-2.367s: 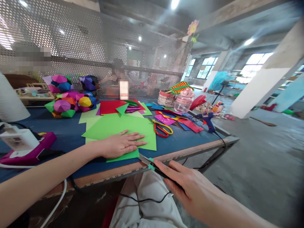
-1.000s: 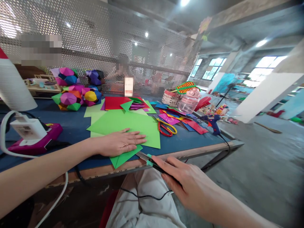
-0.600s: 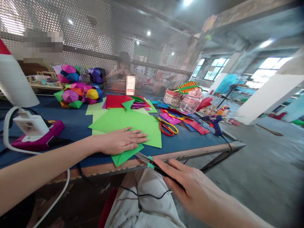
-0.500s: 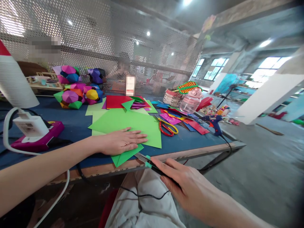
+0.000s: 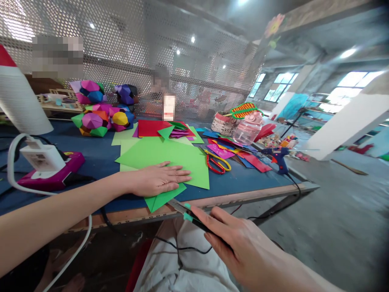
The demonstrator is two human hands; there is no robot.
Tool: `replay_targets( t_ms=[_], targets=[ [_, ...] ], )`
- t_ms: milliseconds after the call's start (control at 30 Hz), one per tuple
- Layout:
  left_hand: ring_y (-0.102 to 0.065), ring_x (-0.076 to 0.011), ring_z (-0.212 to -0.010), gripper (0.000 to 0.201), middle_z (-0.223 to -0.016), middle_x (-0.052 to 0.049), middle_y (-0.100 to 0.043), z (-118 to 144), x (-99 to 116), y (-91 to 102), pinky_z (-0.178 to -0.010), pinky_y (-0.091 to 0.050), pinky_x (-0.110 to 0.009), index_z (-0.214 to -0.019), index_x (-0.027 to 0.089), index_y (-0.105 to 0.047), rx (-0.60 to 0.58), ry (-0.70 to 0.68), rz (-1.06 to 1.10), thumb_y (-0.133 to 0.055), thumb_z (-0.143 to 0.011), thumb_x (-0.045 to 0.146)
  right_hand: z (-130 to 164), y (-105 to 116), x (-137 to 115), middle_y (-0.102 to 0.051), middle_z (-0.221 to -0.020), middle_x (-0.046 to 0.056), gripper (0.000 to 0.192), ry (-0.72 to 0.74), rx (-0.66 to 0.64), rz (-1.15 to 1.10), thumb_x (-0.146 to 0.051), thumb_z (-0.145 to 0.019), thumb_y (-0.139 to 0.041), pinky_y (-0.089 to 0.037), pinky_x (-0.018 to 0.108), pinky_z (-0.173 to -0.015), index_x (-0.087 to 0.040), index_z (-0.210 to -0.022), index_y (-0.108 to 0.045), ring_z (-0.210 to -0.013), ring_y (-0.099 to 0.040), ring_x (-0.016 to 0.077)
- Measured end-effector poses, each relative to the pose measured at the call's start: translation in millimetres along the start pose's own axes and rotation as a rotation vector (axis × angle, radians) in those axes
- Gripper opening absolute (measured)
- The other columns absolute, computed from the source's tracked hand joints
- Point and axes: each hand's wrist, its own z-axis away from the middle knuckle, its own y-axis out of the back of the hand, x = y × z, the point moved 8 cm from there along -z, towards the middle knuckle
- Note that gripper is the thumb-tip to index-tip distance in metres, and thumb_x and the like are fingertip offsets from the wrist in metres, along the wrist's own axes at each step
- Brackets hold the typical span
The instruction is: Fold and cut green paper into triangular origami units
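My left hand (image 5: 159, 178) lies flat with fingers stretched over light green paper (image 5: 182, 156), pressing it against the blue table. Below its palm, a folded piece of darker green paper (image 5: 161, 198) sticks out toward the table's front edge. In my right hand (image 5: 231, 237) is a utility knife (image 5: 197, 221) with a black handle and teal parts. Its blade (image 5: 175, 204) points left, with the tip at the edge of the folded green paper; whether it sits between the layers I cannot tell.
Scissors (image 5: 219, 162) with red and yellow handles lie right of the paper, near coloured paper pieces (image 5: 240, 152). A blue glue gun (image 5: 279, 158) stands at the right edge. A purple power strip (image 5: 50, 172) sits at left, with folded paper balls (image 5: 91, 121) behind.
The knife blade has moved slightly left along the edge of the folded green paper. My left hand stays pressed on the paper. The whole view has shifted a little.
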Motion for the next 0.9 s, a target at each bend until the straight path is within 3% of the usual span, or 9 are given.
replay_targets(
  t_ms=[133,400,900],
  targets=[
    [-0.009,-0.0198,-0.153,0.051,-0.165,0.007,-0.015,0,0,0.0,-0.122,0.000,-0.045,-0.157,0.040,-0.017,0.010,-0.018,0.003,-0.020,-0.107,0.049,0,1,-3,-0.060,-0.110,0.007,0.058,0.003,0.006,0.012,-0.020,-0.099,-0.040,-0.055,0.033,-0.074,-0.034,-0.155,-0.029,-0.087,-0.066,0.0200],
    [-0.008,-0.0179,-0.153,0.051,-0.166,0.008,-0.014,1,1,1.2,-0.122,0.001,-0.043,-0.157,0.039,-0.016,-0.007,-0.001,-0.013,-0.020,-0.107,0.048,-6,-1,-8,-0.059,-0.115,0.008,0.058,0.014,-0.039,-0.017,-0.021,-0.099,-0.040,-0.056,0.039,-0.079,-0.034,-0.155,-0.030,-0.092,-0.066,0.0222],
    [-0.009,-0.0196,-0.153,0.051,-0.165,0.007,-0.017,0,0,1.7,-0.122,0.001,-0.043,-0.157,0.039,-0.018,0.017,-0.017,0.011,-0.020,-0.107,0.049,-11,3,-18,-0.062,-0.115,0.009,0.056,0.069,-0.016,-0.022,-0.021,-0.099,-0.042,-0.055,0.032,-0.077,-0.030,-0.154,-0.034,-0.092,-0.067,0.0204]
  ],
)
